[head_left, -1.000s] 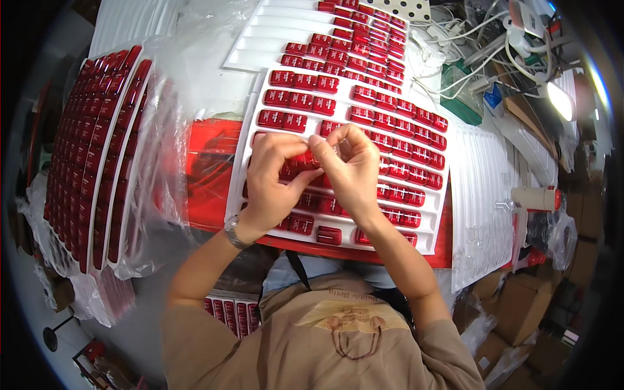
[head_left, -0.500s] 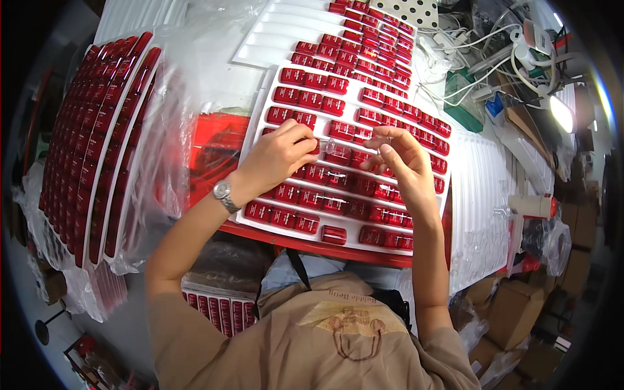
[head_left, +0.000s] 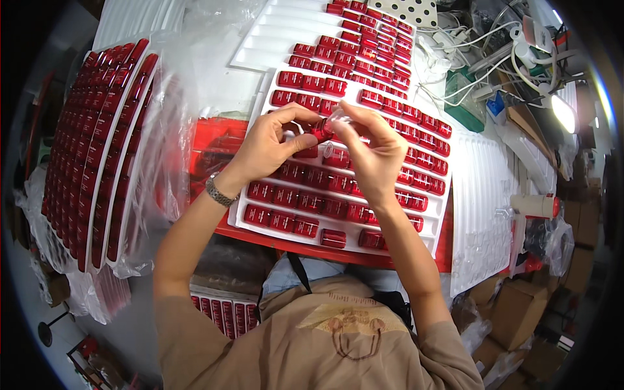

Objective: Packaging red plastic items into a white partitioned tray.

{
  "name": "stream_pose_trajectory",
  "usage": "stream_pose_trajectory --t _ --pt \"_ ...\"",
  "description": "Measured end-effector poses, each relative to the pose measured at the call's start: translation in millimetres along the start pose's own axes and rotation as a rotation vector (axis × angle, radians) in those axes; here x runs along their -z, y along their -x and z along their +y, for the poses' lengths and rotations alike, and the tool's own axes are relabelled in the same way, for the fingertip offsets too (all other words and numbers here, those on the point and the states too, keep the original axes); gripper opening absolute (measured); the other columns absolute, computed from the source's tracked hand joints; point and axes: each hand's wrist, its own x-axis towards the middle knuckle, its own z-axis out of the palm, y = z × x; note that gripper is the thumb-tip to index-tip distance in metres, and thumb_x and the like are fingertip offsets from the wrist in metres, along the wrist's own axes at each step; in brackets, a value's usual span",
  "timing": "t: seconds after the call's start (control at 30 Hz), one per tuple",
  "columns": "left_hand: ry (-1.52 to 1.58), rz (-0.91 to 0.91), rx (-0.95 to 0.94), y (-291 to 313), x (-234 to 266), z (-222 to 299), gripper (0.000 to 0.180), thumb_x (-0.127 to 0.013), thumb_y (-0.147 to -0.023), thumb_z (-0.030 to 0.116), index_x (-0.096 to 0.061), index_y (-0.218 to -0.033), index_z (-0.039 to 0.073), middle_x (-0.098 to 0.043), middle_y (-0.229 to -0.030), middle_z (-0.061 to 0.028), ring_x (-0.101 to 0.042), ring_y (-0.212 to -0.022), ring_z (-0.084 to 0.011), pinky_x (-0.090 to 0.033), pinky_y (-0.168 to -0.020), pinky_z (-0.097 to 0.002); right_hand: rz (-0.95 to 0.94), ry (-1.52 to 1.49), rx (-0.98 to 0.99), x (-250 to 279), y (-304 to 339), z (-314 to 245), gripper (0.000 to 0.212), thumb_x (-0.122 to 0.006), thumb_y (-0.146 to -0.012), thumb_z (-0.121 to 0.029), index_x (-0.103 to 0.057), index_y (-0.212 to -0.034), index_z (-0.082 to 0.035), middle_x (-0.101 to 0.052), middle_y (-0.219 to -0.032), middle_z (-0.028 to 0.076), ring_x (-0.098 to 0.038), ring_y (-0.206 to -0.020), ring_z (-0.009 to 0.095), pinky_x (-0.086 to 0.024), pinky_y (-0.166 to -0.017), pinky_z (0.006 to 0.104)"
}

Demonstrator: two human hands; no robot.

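Observation:
Over a white moulded tray (head_left: 354,242), my left hand (head_left: 276,140) pinches a small red bottle (head_left: 320,131) between thumb and fingertips, lifted and tilted. My right hand (head_left: 377,146) meets it from the other side, its fingers closed on a small clear plastic cap (head_left: 337,117) at the bottle's end. Whether the cap touches the bottle cannot be made out. Beneath both hands lie rows of red bottles (head_left: 283,219) in the tray's slots. A single bottle (head_left: 333,238) lies apart from its neighbours near the front edge.
Upright trays packed with red bottles (head_left: 97,149) stand in clear plastic wrap at the left. More filled rows (head_left: 370,45) extend toward the back. Empty white trays (head_left: 481,208) lie at the right, below tangled white cables (head_left: 468,84). Cardboard boxes (head_left: 517,312) sit at the lower right.
My right hand has moved left and closed in on my left hand, bringing the clear cap to the bottle's end. My left hand has lifted the red bottle from the tray and tilted it.

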Motion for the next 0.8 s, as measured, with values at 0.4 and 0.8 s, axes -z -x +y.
stream_pose_trajectory --t 0.4,0.8 --pt "-1.103 0.104 -0.383 -13 9 -10 0.032 -0.076 -0.067 0.018 -0.069 -0.097 0.007 -0.056 -0.095 -0.0018 -0.051 -0.095 -0.0191 -0.037 -0.085 -0.0348 -0.454 0.867 0.196 13 12 7 0.028 -0.078 -0.062 -0.016 -0.066 -0.083 -0.002 -0.054 -0.083 0.011 -0.053 -0.081 0.028 -0.045 -0.074 0.0391" --pt "-0.957 -0.102 -0.217 6 4 -8 0.032 -0.077 -0.065 0.016 -0.066 -0.094 0.008 -0.057 -0.091 -0.0018 -0.052 -0.091 -0.0199 -0.038 -0.081 -0.0334 -0.300 0.805 0.298 23 6 10 0.014 -0.073 -0.069 -0.010 -0.067 -0.082 -0.007 -0.056 -0.076 0.007 -0.056 -0.076 0.024 -0.043 -0.069 0.0374"
